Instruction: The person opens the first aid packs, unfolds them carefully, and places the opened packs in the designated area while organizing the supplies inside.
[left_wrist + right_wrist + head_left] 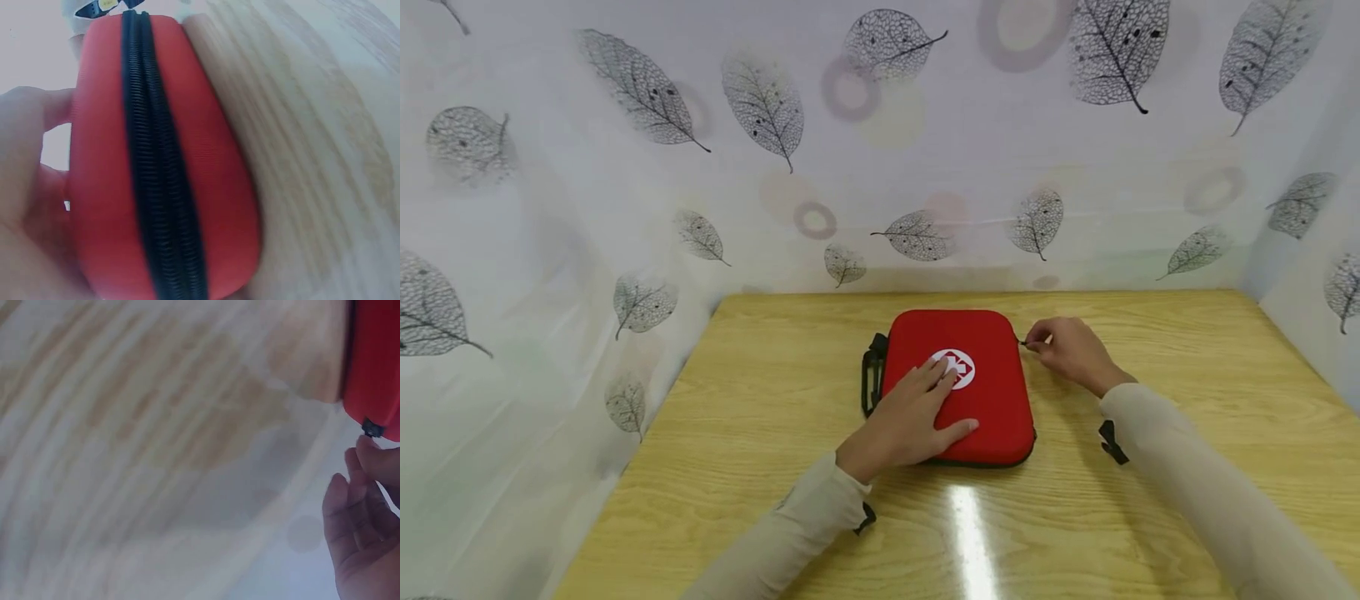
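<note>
A red zippered first-aid case (992, 400) with a white round emblem lies flat on the wooden table. My left hand (910, 417) rests on its lid with fingers spread, partly covering the emblem. In the left wrist view the black zipper (156, 156) runs along the case's side, its two rows of teeth meshed there. At the case's far right corner my right hand (1071, 350) pinches a small dark zipper pull (1022, 342) between thumb and forefinger. The right wrist view shows the thumb and fingertips at the zipper's dark end (372, 428) on the red case.
A black carry handle (872, 375) sticks out from the case's left side. The wooden table (760, 400) reaches back to a pale sheet (775, 208) printed with leaves, which also hangs at both sides. Light glares on the tabletop in front of the case.
</note>
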`<state>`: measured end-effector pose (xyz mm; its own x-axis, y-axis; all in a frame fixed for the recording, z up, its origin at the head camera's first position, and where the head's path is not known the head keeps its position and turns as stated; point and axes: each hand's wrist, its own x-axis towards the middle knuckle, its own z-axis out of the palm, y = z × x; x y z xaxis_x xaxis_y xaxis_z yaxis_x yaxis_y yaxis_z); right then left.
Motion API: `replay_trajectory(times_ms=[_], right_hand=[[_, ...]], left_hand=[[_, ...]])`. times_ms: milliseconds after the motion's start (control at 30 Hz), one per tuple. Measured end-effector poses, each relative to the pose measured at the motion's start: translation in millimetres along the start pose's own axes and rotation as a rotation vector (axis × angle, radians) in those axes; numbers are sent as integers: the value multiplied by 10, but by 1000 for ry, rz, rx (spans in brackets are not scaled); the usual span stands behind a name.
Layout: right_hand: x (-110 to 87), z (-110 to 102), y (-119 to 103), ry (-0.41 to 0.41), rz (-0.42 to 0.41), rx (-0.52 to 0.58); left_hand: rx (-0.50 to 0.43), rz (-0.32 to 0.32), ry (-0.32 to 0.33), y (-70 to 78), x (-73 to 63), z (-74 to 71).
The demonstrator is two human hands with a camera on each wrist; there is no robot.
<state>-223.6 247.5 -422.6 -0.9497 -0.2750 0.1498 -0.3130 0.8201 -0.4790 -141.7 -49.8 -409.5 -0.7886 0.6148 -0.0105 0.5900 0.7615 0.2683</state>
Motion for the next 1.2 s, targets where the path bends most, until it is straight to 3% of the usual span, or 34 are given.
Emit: replay_trajectory(times_ms=[200, 400, 667, 867, 1033, 1200], right_hand=[[-47, -167, -32, -7, 9, 12], [-102, -309, -116, -80, 37, 20], [-246, -395, -283, -170, 7, 46], [-376, -390, -396, -219, 21, 114], [-477, -300, -477, -242, 25, 178], [-550, -184, -541, -262, 41, 251]], left_hand=[[-52, -33, 32, -24, -144, -148], [-147, -104, 84, -135, -374, -304], [-277, -250, 85, -307, -675, -379], [-367, -357, 30, -398, -799, -352], [-365, -351, -10, -436, -846, -255], [-363, -333, -1, -427, -835, -164]])
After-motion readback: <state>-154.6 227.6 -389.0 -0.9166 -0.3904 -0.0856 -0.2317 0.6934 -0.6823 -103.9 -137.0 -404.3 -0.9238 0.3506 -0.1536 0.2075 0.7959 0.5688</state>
